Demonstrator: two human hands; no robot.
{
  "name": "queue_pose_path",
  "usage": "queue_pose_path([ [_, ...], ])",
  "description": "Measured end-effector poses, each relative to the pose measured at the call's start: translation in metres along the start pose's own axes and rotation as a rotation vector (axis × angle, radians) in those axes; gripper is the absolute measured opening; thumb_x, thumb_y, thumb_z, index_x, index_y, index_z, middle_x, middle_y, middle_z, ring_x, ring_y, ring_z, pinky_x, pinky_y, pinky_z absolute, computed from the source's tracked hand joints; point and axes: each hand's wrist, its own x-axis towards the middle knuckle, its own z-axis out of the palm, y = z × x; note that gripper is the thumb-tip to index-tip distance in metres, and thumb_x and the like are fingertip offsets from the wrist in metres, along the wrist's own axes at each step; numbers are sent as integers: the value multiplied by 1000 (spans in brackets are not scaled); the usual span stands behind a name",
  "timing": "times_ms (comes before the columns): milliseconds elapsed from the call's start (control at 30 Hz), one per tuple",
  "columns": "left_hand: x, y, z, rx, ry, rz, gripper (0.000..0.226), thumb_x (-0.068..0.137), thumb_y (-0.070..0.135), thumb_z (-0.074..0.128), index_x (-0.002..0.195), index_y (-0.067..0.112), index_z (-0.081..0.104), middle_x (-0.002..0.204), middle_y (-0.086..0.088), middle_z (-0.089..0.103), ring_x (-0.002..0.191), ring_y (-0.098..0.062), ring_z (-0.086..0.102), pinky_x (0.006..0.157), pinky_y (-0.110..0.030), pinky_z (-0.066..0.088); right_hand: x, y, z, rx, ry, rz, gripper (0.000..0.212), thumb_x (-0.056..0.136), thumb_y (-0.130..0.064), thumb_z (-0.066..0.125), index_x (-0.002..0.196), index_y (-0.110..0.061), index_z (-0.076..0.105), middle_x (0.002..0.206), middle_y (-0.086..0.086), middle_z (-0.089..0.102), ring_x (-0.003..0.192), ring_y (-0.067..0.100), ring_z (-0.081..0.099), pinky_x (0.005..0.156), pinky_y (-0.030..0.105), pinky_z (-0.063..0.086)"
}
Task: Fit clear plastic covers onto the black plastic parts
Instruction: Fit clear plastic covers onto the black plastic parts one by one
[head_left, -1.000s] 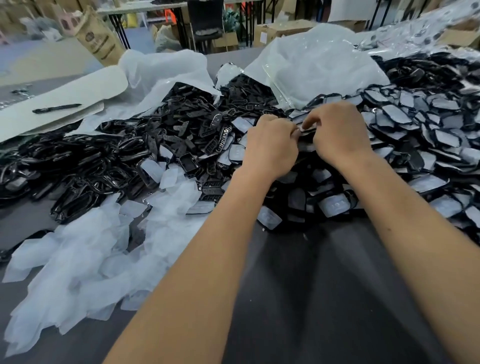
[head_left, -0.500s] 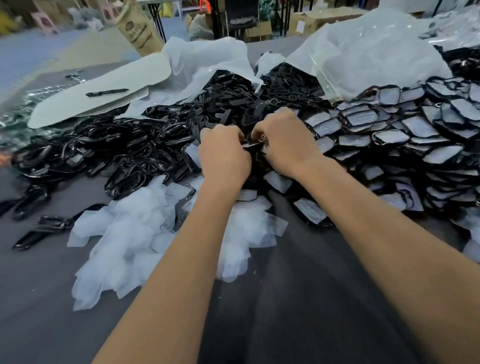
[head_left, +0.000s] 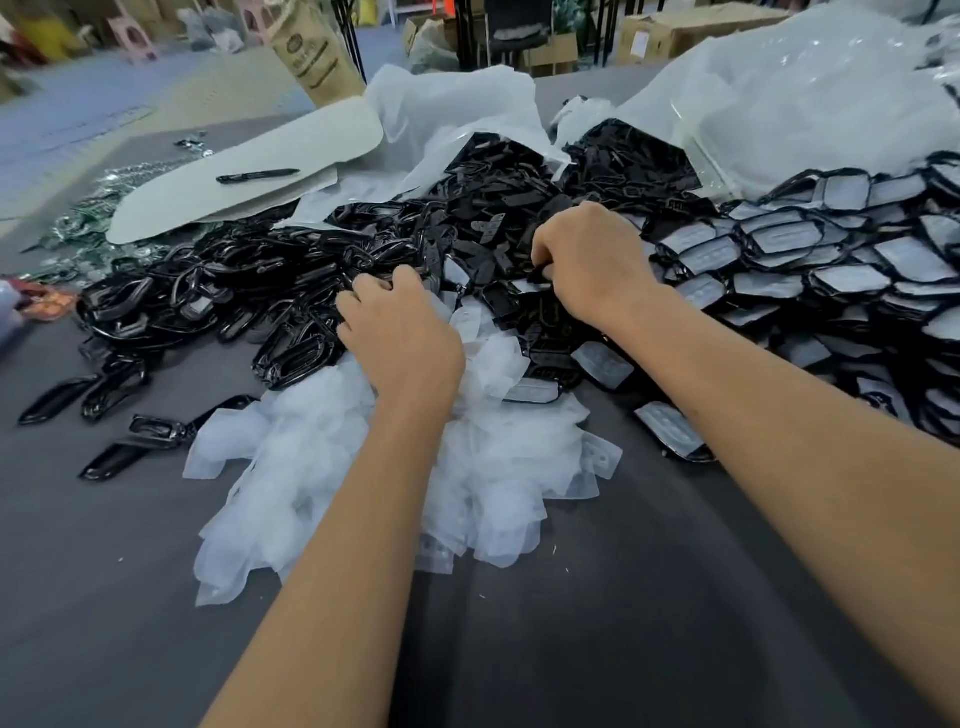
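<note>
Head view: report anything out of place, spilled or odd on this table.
A few glossy black parts lie strayed on the grey table, apart from the main black heap. The clear covers sprawl in a loose pile. A black pen sits on the white card. Nothing looks damaged.

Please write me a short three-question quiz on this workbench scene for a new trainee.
1. True or false: the pen lies on the pale card sheet.
2. On which side of the person do the covered black parts pile up: (a) left, (b) right, (c) directly in front of the arms?
3. What lies under the left hand?

Key
1. True.
2. (b): they are stacked beyond the right hand, while the bare black parts lie to the left.
3. The heap of clear plastic covers on the grey table.
</note>
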Motion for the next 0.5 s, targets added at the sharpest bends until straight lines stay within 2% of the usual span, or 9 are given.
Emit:
queue_pose_path([
  [67, -4, -7, 0, -3, -12, -7, 42, 89, 7, 64, 129, 16, 53, 131, -14, 51, 123, -36, 45, 97, -42, 42, -2, -1, -1, 28, 36, 20, 28, 95, 3, 64, 109, -17, 77, 108, 9, 73, 112, 31, 62, 89, 41, 56],
  [133, -6, -14, 0, -45, -5, 5, 44, 88, 0, 62, 128, 13, 52, 126, -15, 55, 118, -36, 49, 88, -37, 40, -6, -4, -2, 64, 99, 33, 26, 97, 1, 62, 110, -17, 76, 109, 8, 72, 114, 30, 60, 90, 41, 54],
  [200, -5, -18, -4, -125, 13, 2, 43, 85, -7, 60, 124, 10, 53, 120, -16, 59, 111, -35, 55, 82, -34, 38, -12, -11, -4, 189, 168, 73, 21, 97, -3, 64, 109, -15, 76, 107, 6, 73, 108, 27, 63, 89, 41, 55],
  [267, -5, -22, -9, -208, 27, 0, 37, 84, -7, 58, 117, 9, 57, 111, -14, 64, 103, -33, 60, 79, -35, 43, -22, -21, -6, 418, 204, 114, 13, 95, -8, 70, 105, -13, 75, 94, 2, 73, 89, 18, 66, 87, 36, 56],
  [300, -5, -24, -11, -239, 33, -2, 35, 84, -5, 56, 116, 10, 60, 108, -12, 66, 100, -32, 61, 78, -36, 44, -28, -26, -7, 545, 212, 131, 11, 93, -9, 73, 103, -13, 75, 88, -1, 72, 79, 11, 65, 84, 29, 56],
  [367, -6, -27, -15, -317, 43, -35, 40, 87, -3, 53, 123, 14, 61, 110, -12, 66, 99, -28, 60, 76, -32, 41, -42, -34, -6, 780, 200, 172, 14, 91, -10, 76, 104, -16, 74, 82, -4, 72, 67, 4, 64, 75, 20, 54],
  [433, -7, -28, -19, -463, 57, -80, 51, 88, -5, 49, 133, 15, 60, 109, -12, 65, 92, -20, 59, 69, -26, 42, -55, -38, -4, 1033, 163, 225, 17, 91, -9, 77, 105, -17, 74, 83, -3, 74, 63, 9, 68, 69, 23, 57],
  [500, -10, -28, -22, -654, 58, -113, 62, 83, -9, 45, 138, 16, 60, 98, -5, 64, 75, -7, 57, 60, -19, 48, -67, -38, -1, 1271, 127, 266, 19, 92, -5, 76, 106, -17, 75, 83, -2, 73, 60, 10, 67, 65, 24, 58],
])
